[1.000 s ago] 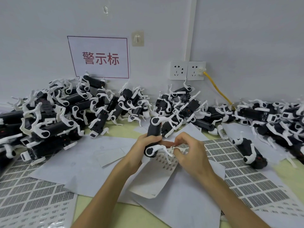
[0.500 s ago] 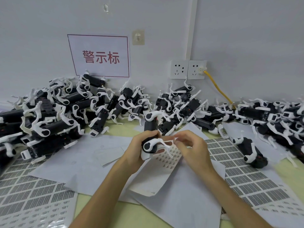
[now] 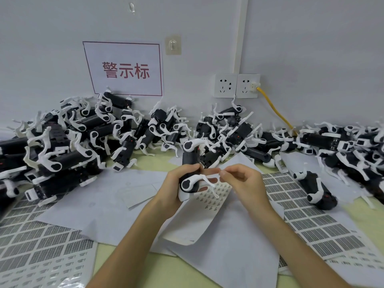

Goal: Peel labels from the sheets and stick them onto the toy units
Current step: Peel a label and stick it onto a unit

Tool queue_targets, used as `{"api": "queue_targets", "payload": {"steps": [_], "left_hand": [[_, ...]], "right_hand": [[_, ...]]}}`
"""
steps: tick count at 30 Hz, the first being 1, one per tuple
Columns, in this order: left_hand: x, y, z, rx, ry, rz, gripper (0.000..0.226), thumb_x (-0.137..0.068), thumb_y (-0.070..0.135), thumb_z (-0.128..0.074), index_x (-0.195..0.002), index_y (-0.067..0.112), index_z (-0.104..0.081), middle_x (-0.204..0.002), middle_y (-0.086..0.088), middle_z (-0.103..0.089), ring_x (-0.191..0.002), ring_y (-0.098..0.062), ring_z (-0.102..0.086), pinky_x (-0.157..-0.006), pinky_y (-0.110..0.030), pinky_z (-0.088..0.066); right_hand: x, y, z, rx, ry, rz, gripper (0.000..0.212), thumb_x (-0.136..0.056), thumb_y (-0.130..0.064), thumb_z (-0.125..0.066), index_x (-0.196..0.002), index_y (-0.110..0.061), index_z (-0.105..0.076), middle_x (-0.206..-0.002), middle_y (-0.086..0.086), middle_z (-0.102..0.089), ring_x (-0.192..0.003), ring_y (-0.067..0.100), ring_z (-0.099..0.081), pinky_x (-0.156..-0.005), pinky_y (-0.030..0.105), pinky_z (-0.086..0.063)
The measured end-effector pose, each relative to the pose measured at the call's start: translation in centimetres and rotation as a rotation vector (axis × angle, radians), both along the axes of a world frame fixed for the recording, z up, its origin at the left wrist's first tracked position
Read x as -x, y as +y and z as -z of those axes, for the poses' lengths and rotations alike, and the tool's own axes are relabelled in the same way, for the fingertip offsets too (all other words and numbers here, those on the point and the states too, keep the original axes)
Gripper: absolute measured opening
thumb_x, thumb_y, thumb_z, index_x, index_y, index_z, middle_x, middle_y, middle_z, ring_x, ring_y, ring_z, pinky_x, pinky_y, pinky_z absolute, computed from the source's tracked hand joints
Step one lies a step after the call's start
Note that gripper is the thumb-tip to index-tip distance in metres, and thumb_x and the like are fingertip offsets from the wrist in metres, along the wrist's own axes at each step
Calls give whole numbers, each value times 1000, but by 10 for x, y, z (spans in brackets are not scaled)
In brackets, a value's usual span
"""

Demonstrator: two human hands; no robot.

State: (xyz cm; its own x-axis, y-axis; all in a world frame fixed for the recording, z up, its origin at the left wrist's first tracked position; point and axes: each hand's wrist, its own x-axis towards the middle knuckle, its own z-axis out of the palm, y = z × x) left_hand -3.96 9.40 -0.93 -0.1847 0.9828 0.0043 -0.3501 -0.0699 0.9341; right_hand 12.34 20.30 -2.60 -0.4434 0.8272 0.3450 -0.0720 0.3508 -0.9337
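Fingers of left hand point(image 3: 175, 189) wrap one toy unit point(image 3: 190, 161), right hand point(image 3: 244, 180) fingertips pressed together beside it; red-lettered sign point(image 3: 124, 68) beyond fingers reads 警示标.

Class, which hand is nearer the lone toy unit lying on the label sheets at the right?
Right. The right hand sits just left of the lone toy unit, not touching it; the left hand is farther left, gripping a second toy unit.

Upright black-white toy unit point(image 3: 190, 163) above label sheet point(image 3: 214, 197)
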Motion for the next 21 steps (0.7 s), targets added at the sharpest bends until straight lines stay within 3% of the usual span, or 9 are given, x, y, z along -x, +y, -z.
{"api": "queue_targets", "payload": {"steps": [3,5,7,9,12,15,17,21], "left_hand": [[-2,3,2,-2,35,-23,28,-88,33,-58,-85,21,-84,-127,-11,-74,-114,-26,-70,-108,-42,-49],[-3,5,2,4,46,-82,31,-85,33,-62,-101,15,-82,-128,-15,-73,-113,-30,-70,-104,-42,-53],[-3,9,6,18,56,-140,53,-83,32,-67,-126,1,-69,-130,-19,-70,-118,-38,-67,-100,-45,-56],[-7,10,7,38,59,-160,63,-83,31,-71,-132,-6,-61,-126,-24,-69,-110,-38,-68,-96,-48,-58],[-13,12,14,55,63,-141,58,-83,27,-77,-132,1,-61,-121,-24,-71,-103,-33,-69,-88,-44,-59],[-20,15,21,71,81,-91,53,-82,23,-76,-131,10,-61,-112,-15,-74,-101,-28,-69,-94,-47,-56],[-24,16,25,77,108,-65,51,-86,23,-74,-134,14,-60,-117,-11,-75,-106,-26,-70,-100,-48,-53],[-24,16,28,70,178,-35,44,-99,22,-68,-141,18,-56,-132,-8,-71,-126,-27,-65,-114,-52,-46]], "right_hand": [[1,-1,1,-12,-27,4,10,-93,-13,-74,-83,-18,-75,-78,0,-77,-78,12,-74,-71,13,-50],[2,-2,1,-34,-48,7,12,-95,-14,-71,-84,-19,-73,-78,0,-76,-79,12,-73,-75,17,-53],[1,-2,-1,-26,-18,-3,13,-97,-13,-68,-86,-18,-71,-78,1,-75,-78,12,-72,-77,20,-55],[-1,-3,-5,18,35,-47,13,-98,-10,-66,-87,-16,-71,-77,1,-75,-76,9,-70,-73,18,-54],[-3,-5,-10,78,77,-144,11,-99,-10,-65,-91,-13,-71,-81,1,-74,-77,8,-69,-70,16,-52],[-3,-7,-11,60,72,-205,8,-98,-9,-65,-95,-7,-72,-83,-1,-73,-80,7,-69,-71,14,-50],[-2,-9,-10,42,52,-199,8,-98,-9,-66,-93,-8,-72,-79,-5,-72,-77,5,-67,-69,15,-50],[1,-10,-7,-6,-19,-157,9,-99,-11,-66,-91,-11,-71,-78,-2,-69,-73,13,-62,-73,35,-51]]}}
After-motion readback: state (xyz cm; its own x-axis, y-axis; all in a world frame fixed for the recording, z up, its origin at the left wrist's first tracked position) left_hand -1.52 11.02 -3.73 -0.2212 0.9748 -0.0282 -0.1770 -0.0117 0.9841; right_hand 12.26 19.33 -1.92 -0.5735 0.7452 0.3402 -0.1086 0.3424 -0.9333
